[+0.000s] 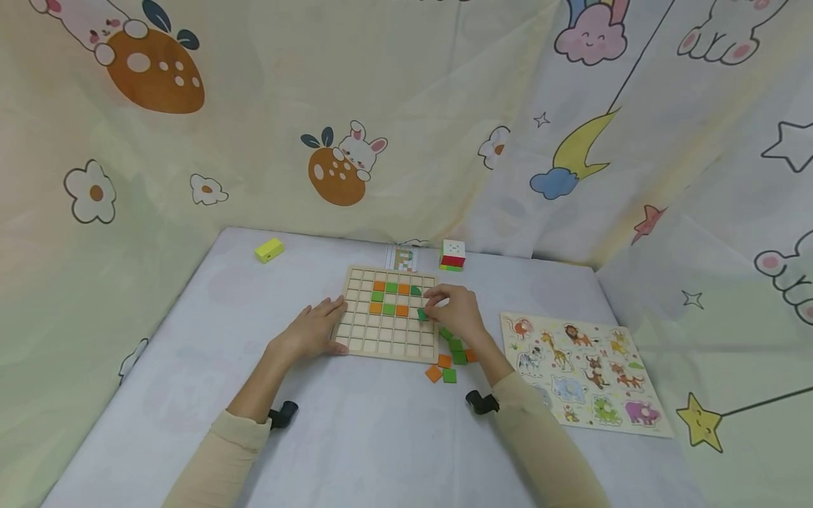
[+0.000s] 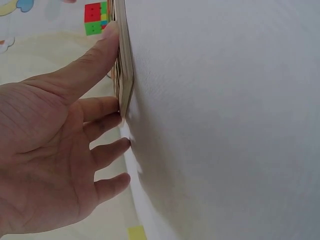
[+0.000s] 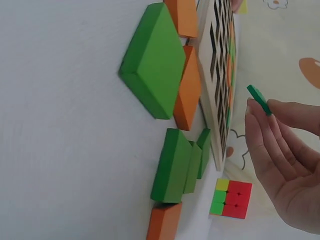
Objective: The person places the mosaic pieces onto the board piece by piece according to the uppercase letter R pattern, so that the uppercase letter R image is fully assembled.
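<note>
A wooden grid board point(image 1: 394, 346) lies on the white-covered table, with several orange and green square tiles set in its cells. A dark green piece point(image 1: 416, 291) with a curved edge sits at the right end of the top tile row. My right hand point(image 1: 459, 310) pinches another dark green tile point(image 3: 258, 99) between thumb and fingertips, over the board's right side. My left hand point(image 1: 312, 328) rests against the board's left edge with its fingers extended; in the left wrist view its thumb point(image 2: 95, 60) lies along the edge.
Loose green and orange tiles point(image 1: 449, 375) lie by the board's lower right corner. An animal puzzle board point(image 1: 584, 374) is farther right. Behind the grid board are a small pattern card point(image 1: 403, 259) and a coloured cube point(image 1: 453, 255). A yellow block point(image 1: 269, 250) lies at the back left.
</note>
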### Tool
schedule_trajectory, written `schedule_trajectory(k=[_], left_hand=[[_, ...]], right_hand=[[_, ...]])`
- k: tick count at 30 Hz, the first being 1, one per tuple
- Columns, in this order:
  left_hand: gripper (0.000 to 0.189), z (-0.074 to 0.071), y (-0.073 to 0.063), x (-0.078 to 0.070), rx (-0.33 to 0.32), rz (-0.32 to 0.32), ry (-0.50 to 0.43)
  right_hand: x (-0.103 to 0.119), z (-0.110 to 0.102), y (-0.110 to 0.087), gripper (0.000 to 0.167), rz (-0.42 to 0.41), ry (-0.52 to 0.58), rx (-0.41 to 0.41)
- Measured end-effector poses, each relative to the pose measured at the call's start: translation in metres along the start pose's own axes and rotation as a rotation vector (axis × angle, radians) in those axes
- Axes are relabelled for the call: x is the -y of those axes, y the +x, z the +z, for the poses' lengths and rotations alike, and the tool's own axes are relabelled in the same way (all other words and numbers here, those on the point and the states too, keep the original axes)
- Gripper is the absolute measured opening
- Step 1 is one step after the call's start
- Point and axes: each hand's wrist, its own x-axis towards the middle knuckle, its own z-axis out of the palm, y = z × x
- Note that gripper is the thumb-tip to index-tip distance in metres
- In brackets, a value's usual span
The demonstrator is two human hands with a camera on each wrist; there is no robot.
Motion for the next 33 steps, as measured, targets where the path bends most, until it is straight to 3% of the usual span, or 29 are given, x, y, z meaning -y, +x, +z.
schedule_trajectory(k=[13,20,28,33], left_hand=[[0.1,0.003,0.0,0.002,-0.002,-0.006,0.0],[0.1,0.003,0.001,0.003,-0.006,-0.003,-0.008],[0.1,0.001,0.0,0.002,-0.007,0.005,-0.002],[0.101,0.001,0.0,0.003,-0.006,0.008,0.001]], right_hand=[[-0.009,0.019,0.018,0.013,0.065,0.01,0.001],[-0.003,0.025,0.024,0.009,0.102,-0.057,-0.019],[-0.002,0.03,0.027,0.015,0.131,-0.13,-0.057],[-0.003,0.029,0.026,0.018,0.124,-0.131,-0.039]])
